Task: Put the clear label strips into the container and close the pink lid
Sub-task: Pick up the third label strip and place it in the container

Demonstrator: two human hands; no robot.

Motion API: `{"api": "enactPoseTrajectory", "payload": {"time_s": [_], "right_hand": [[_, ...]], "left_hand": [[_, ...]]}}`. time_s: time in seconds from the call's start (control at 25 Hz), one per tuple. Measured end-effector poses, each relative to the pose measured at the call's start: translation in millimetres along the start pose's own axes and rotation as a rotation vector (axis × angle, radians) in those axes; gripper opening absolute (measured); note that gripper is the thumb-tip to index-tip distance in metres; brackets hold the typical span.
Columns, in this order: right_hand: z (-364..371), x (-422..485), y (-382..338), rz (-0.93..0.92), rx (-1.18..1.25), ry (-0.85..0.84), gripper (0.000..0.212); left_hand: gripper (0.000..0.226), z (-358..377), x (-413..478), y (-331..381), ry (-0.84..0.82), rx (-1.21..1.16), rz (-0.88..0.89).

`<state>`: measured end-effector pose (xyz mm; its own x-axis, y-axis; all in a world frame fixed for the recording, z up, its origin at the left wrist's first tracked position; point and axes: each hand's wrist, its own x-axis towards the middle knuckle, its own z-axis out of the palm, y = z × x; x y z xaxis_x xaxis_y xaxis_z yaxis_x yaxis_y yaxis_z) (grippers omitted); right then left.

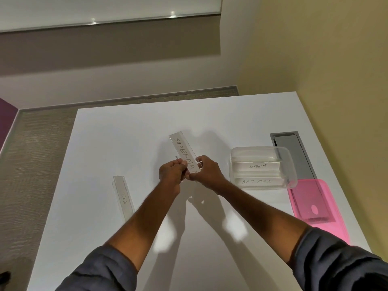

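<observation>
A clear label strip marked SUPERMAN (183,148) is held above the middle of the white table (126,133). My left hand (171,174) and my right hand (206,173) both pinch its near end, and its far end points away from me. A second clear strip marked DOG (123,197) lies flat on the table to the left. The clear container (263,167) stands open at the right, with strips marked ELEPHANT and BATMAN inside. Its pink lid (317,208) lies on the table just in front of it.
A grey cable hatch (294,156) is set into the tabletop behind the container, near the yellow wall on the right. The table's left edge drops to carpeted floor (35,164).
</observation>
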<state>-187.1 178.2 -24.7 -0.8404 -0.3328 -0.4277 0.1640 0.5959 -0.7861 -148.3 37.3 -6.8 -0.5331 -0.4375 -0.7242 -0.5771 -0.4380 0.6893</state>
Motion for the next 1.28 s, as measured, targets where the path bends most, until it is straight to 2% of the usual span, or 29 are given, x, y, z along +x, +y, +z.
{"api": "enactPoseTrajectory", "payload": {"time_s": [0.12, 0.28, 0.4, 0.52, 0.64, 0.68, 0.8, 0.96, 1.08, 1.28], "right_hand": [[-12.4, -4.2, 5.8, -0.037, -0.083, 0.017, 0.080], [-38.4, -17.4, 14.4, -0.096, -0.176, 0.048, 0.076], [-59.8, -28.4, 21.1, -0.123, -0.220, 0.044, 0.074], [-83.2, -38.5, 26.5, -0.151, -0.262, 0.016, 0.072], [-105.5, -51.0, 35.8, -0.205, -0.319, -0.021, 0.074], [-112.4, -55.5, 40.6, -0.216, -0.326, -0.027, 0.074], [-128.8, -68.7, 55.0, -0.232, -0.329, -0.040, 0.070], [-145.4, -82.1, 69.5, -0.231, -0.338, -0.045, 0.071], [-159.5, -89.0, 79.6, -0.233, -0.373, -0.044, 0.072], [-196.4, -99.0, 93.1, -0.246, -0.482, -0.012, 0.072]], "left_hand": [[0.027, -8.4, -7.1, -2.6, -0.080, 0.018, 0.031], [0.006, -19.5, -14.6, -1.0, -0.132, 0.176, 0.167], [0.005, -25.7, -18.2, 5.9, -0.151, 0.191, 0.200], [0.034, -27.6, -21.7, 12.4, -0.248, 0.274, 0.213], [0.096, -28.2, -21.2, 18.1, -0.349, 0.525, 0.311], [0.104, -26.7, -21.6, 21.2, -0.375, 0.677, 0.388], [0.087, -16.0, -25.0, 30.6, -0.445, 1.187, 0.649], [0.074, 10.0, -38.3, 34.4, -0.564, 1.474, 0.698], [0.065, 31.4, -49.6, 29.8, -0.612, 1.606, 0.844], [0.061, 67.1, -62.7, 15.9, -0.583, 1.592, 1.000]]}}
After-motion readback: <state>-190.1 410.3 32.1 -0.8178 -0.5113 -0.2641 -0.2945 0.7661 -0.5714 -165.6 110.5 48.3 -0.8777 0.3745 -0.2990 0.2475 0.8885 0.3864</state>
